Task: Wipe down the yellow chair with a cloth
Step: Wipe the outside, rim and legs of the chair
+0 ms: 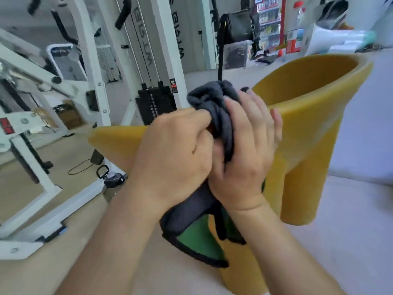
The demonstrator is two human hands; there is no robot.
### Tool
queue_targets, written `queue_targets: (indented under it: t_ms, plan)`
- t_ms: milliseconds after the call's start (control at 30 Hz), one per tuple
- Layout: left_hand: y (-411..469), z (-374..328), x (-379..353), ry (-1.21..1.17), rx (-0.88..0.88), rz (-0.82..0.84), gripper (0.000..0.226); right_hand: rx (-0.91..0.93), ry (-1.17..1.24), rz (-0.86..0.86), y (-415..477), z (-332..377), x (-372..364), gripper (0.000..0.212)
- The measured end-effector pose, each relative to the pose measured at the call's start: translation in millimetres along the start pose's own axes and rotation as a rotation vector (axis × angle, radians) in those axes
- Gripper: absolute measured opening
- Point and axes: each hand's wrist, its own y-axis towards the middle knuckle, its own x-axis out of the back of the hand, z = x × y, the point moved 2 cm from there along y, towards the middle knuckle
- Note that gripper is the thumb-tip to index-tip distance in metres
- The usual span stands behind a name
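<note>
The yellow chair (308,116) fills the right half of the head view, a moulded plastic shell with thick round legs, its curved rim running from centre left to upper right. A dark grey cloth (214,103) with a green underside is bunched between both hands above the rim. My left hand (176,150) pinches the cloth's folds from the left. My right hand (246,150) grips the cloth from the right, fingers curled around it. The cloth's lower end hangs below my wrists in front of a chair leg. Part of the rim is hidden behind my hands.
A white weight machine frame (91,67) with a black weight stack (157,103) stands at left. A kettlebell (103,171) and cable lie on the floor beside it. A black bag (238,26) and cluttered shelves sit at the back.
</note>
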Motion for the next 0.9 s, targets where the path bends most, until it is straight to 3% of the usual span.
queue_targets:
  t_ms: [67,100,200,267,367,433,500,567,667,800,900]
  plan:
    - [-2,-3,3,0.022,-0.012,0.035,0.018,0.106,-0.072,0.044,7,-42,15,0.041]
    - [-1,-4,3,-0.001,0.014,0.042,0.013,0.049,-0.103,0.011,12,-70,23,0.038]
    - [2,-5,2,-0.072,0.074,-0.004,0.020,-0.509,0.037,-0.277,10,-146,31,0.048]
    - [8,-11,-3,-0.077,0.056,-0.006,0.018,-0.770,0.193,-0.422,-3,-142,19,0.053]
    - [28,-27,-16,-0.007,0.017,0.113,0.020,-0.724,0.301,-0.408,-26,-95,3,0.046]
    - [38,-37,-25,-0.022,0.117,0.198,0.026,-0.738,0.350,-0.321,-38,-70,0,0.041]
    - [39,-40,-28,-0.001,0.188,0.184,0.027,-0.844,0.516,-0.235,-33,-52,0,0.046]
    - [35,-44,-27,0.051,0.205,0.135,0.026,-0.763,0.434,-0.243,-32,-42,8,0.044]
    - [23,-58,-32,0.297,0.022,0.087,0.024,-0.675,0.305,-0.223,-31,-77,19,0.040]
    - [-17,-84,-62,0.399,-0.358,0.215,0.030,-0.907,0.131,-0.212,-23,-134,30,0.038]
    - [-28,-70,-71,0.298,-0.256,0.336,0.048,-0.811,0.150,-0.204,-32,-104,37,0.014]
